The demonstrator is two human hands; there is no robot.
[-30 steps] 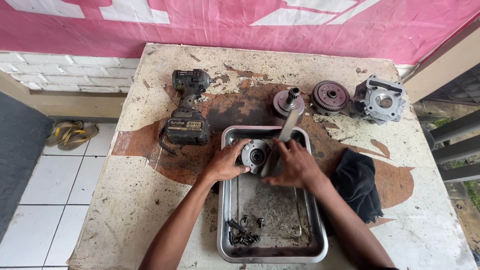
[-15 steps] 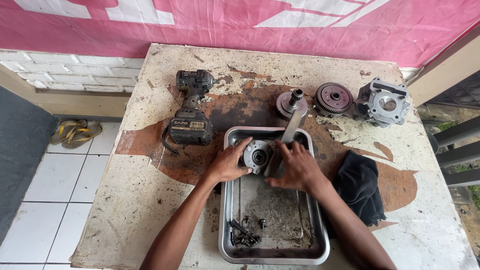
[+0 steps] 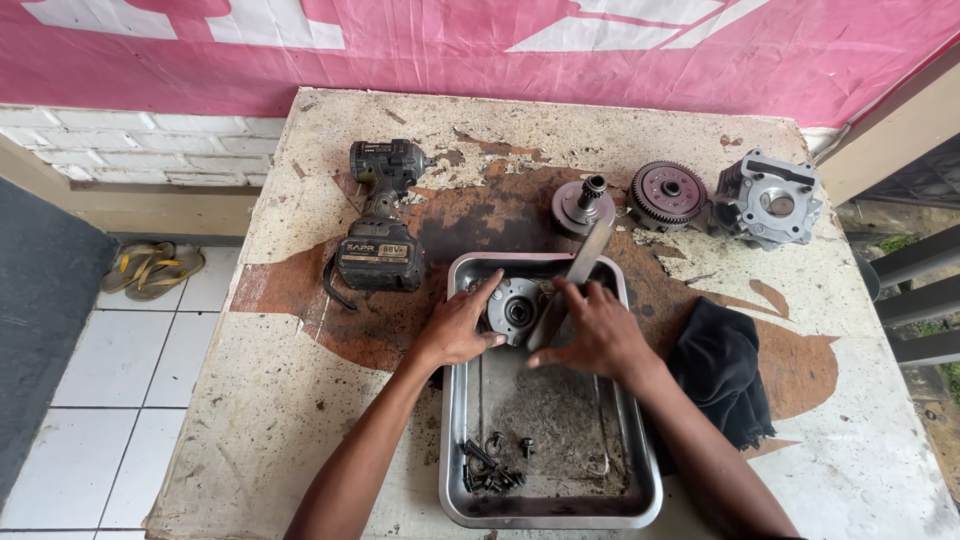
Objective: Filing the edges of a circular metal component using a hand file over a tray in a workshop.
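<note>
A round grey engine part (image 3: 517, 310) sits at the far end of a metal tray (image 3: 545, 505). My left hand (image 3: 460, 328) rests against its left side, fingers curled on it. My right hand (image 3: 595, 335) grips a long flat metal tool (image 3: 583, 268) that slants up and away over the tray's far rim, its lower end against the part. Several small dark bolts and clips (image 3: 490, 465) lie in the tray's near left corner.
On the stained table (image 3: 300, 380): a cordless impact driver (image 3: 380, 225) left of the tray, a shaft hub (image 3: 585, 203), a toothed gear (image 3: 665, 192) and a grey cylinder block (image 3: 770, 198) behind, a black rag (image 3: 725, 375) on the right. Sandals (image 3: 150, 268) lie on the floor.
The view has shifted slightly. Both hands stay on the round part and the tool, with only small movement of the right hand along the tool.
</note>
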